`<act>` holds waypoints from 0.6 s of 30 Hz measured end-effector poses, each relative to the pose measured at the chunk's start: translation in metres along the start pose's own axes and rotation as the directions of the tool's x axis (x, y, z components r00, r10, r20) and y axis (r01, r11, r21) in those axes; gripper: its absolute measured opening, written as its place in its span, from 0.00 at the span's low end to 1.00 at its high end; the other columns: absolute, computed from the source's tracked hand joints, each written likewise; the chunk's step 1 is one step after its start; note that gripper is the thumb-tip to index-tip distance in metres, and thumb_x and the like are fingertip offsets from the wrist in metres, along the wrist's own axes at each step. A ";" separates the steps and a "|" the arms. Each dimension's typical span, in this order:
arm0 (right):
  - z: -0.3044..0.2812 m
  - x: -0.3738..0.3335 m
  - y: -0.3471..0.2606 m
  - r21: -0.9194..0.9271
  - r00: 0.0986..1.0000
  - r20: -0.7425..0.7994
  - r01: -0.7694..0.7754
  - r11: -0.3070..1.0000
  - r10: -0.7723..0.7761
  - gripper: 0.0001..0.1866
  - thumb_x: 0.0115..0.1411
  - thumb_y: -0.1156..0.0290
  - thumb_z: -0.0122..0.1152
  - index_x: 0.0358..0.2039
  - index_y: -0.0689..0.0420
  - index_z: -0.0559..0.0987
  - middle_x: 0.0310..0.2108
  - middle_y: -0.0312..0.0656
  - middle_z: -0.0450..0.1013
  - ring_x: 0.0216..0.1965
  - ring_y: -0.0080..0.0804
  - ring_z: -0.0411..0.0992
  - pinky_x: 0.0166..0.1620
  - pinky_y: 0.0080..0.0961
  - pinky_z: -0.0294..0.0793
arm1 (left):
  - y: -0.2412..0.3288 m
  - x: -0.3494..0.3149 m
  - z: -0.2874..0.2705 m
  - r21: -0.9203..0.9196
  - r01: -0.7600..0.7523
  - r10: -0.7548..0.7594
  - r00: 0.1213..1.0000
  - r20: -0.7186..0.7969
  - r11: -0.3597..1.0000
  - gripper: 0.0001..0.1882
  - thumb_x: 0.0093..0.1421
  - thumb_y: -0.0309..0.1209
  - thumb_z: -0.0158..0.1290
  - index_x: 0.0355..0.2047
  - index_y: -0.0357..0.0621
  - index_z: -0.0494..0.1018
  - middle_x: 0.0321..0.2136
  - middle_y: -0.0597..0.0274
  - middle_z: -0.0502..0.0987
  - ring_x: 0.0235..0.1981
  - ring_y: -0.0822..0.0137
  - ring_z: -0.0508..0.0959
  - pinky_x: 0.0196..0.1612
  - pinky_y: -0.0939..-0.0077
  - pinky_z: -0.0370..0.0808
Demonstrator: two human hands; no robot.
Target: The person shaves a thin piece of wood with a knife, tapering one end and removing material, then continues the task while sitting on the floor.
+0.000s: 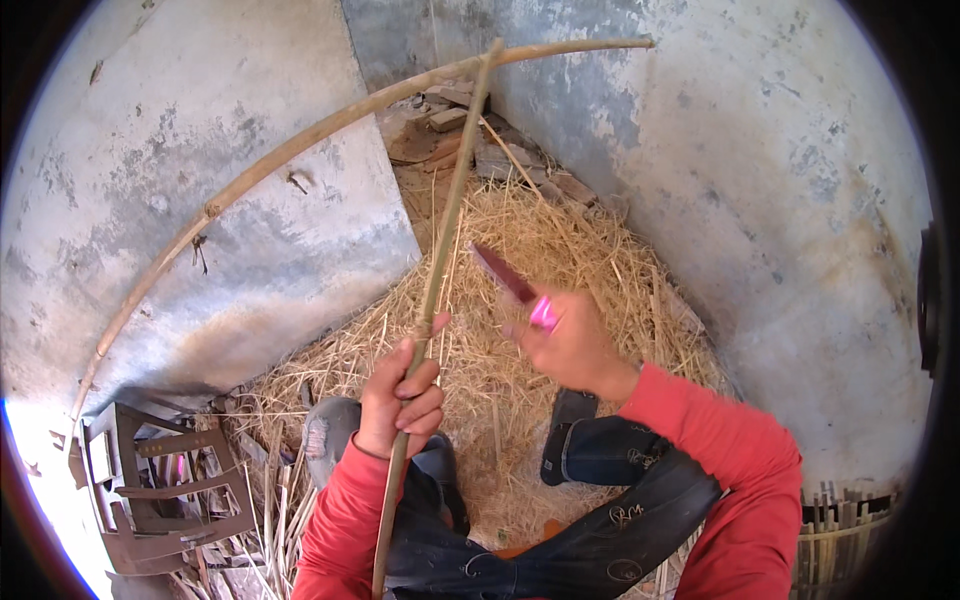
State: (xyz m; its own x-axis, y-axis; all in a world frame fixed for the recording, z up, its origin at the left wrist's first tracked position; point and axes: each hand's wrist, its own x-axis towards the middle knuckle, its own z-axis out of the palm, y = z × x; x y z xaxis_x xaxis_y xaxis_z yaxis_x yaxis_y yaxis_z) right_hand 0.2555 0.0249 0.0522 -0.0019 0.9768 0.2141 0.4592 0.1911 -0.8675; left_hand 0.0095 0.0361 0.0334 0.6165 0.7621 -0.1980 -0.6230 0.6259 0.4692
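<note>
The left hand (pixel 402 400) gripped a slim greenish stick (pixel 452 210); on the right, the right hand (pixel 572 342) clasped a knife (pixel 503 274) apart from it; loose straw (pixel 590 245) lay beyond.

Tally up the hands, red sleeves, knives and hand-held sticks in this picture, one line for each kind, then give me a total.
Left hand and right hand: 2
Left red sleeve and right red sleeve: 2
Knife, in the right hand: 1
Stick, in the left hand: 1
Total: 6
</note>
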 end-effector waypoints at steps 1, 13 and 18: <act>-0.008 0.007 -0.007 0.016 0.998 -0.053 0.038 0.999 -0.037 0.11 0.63 0.65 0.71 0.31 0.61 0.84 0.16 0.34 0.67 0.20 0.19 0.63 0.25 0.29 0.63 | -0.004 0.001 0.003 0.105 0.016 -0.014 1.000 -0.020 0.994 0.29 0.80 0.42 0.40 0.75 0.44 0.55 0.18 0.79 0.55 0.10 0.84 0.52 0.10 0.87 0.53; -0.013 0.000 -0.027 -0.068 0.998 0.041 0.040 0.997 -0.038 0.26 0.60 0.53 0.77 0.20 0.59 0.73 0.17 0.31 0.63 0.21 0.18 0.59 0.24 0.25 0.59 | -0.044 0.003 -0.002 0.511 -0.189 0.155 0.982 0.110 0.838 0.25 0.80 0.36 0.42 0.74 0.45 0.60 0.18 0.73 0.58 0.13 0.80 0.56 0.16 0.82 0.56; -0.010 0.006 -0.016 -0.073 0.998 0.006 0.056 0.996 -0.056 0.28 0.58 0.51 0.78 0.20 0.60 0.73 0.16 0.34 0.65 0.20 0.21 0.61 0.24 0.26 0.61 | -0.053 0.003 -0.002 0.550 -0.184 0.115 0.981 0.157 0.815 0.26 0.80 0.34 0.43 0.75 0.44 0.59 0.17 0.73 0.59 0.14 0.80 0.57 0.17 0.81 0.58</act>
State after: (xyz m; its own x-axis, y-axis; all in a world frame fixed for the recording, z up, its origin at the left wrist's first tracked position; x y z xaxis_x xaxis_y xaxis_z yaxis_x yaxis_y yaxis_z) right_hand 0.2567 0.0264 0.0719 -0.0330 0.9652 0.2594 0.5220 0.2380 -0.8191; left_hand 0.0427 0.0056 0.0062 0.6083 0.7937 -0.0050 -0.3564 0.2787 0.8918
